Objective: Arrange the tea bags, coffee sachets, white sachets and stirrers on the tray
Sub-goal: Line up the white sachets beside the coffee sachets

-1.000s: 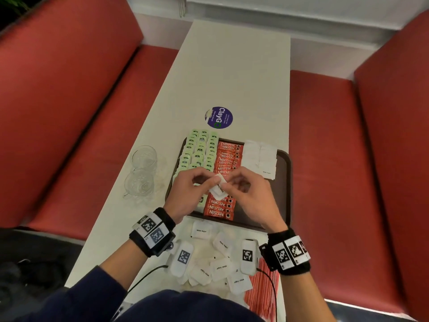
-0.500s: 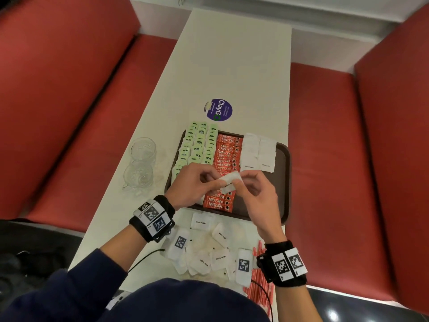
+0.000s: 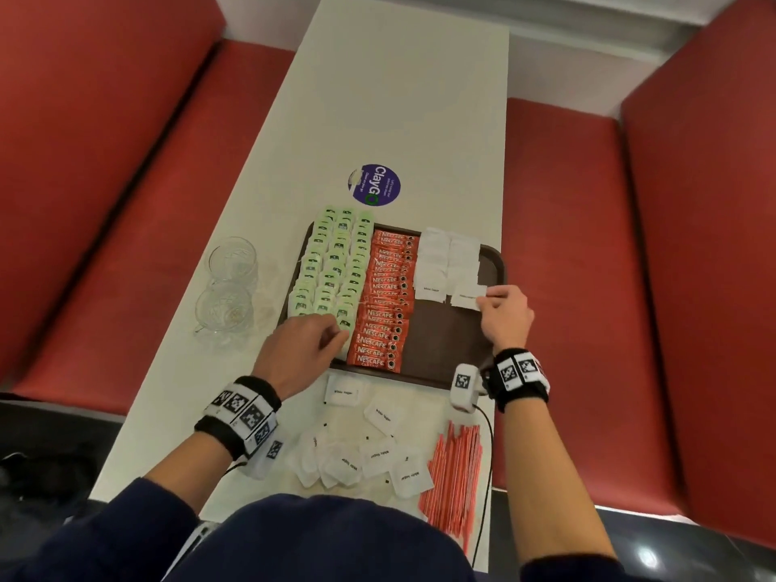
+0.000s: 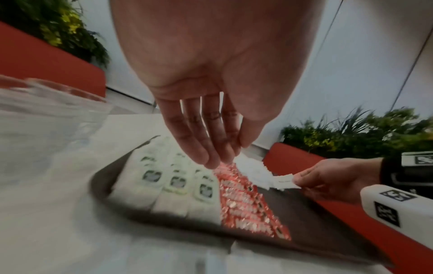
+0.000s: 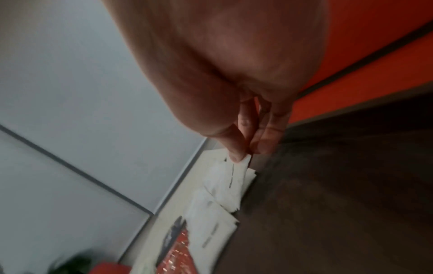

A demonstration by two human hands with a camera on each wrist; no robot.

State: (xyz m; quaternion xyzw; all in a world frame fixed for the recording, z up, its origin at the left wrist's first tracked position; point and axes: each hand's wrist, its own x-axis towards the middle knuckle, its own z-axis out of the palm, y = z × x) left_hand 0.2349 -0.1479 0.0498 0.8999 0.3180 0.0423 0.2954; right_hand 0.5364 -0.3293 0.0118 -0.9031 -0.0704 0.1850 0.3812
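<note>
Where both hands met earlier, right hand (image 3: 504, 317) now pinches white sachet (image 3: 467, 297); left hand (image 3: 300, 350) relaxed.

My right hand (image 5: 234, 83) fills the top of the blurred picture, thumb and fingertips (image 5: 236, 155) pinching the corner of a white sachet (image 5: 230, 178). That sachet hangs over other white sachets (image 5: 211, 228) lying in a row on the dark brown tray (image 5: 328, 204). Below them a red coffee sachet (image 5: 178, 263) shows, blurred. A red seat (image 5: 374, 55) runs behind the tray, a pale wall (image 5: 70, 92) to the left.
</note>
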